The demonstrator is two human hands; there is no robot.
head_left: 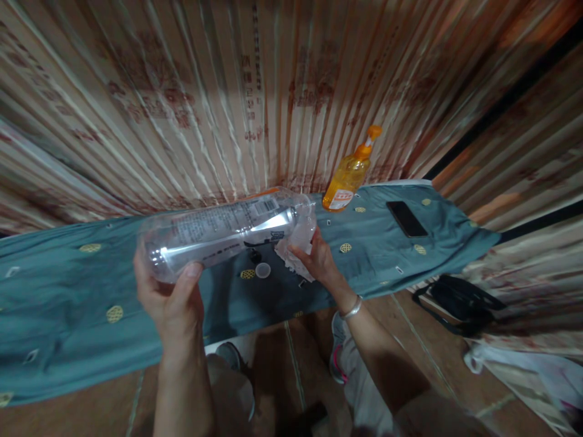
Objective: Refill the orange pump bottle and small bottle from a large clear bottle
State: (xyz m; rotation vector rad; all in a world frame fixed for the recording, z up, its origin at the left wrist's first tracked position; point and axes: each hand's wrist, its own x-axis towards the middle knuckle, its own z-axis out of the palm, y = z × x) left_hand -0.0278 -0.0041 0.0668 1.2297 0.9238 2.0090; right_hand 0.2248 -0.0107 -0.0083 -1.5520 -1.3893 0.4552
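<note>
Clear plastic bottle (218, 233), uncapped, held level above the cloth-covered desk (68, 285): left hand (168, 297) clasps its base, right hand (314, 258) presses crumpled tissue (291, 252) at its mouth; cap (263, 270) lying off below; wiping apparently under way, recapping outstanding.

bare forearms, no sleeves; silver bangle (351, 308) on right wrist, grey trousers, grey/pink shoes.
</note>
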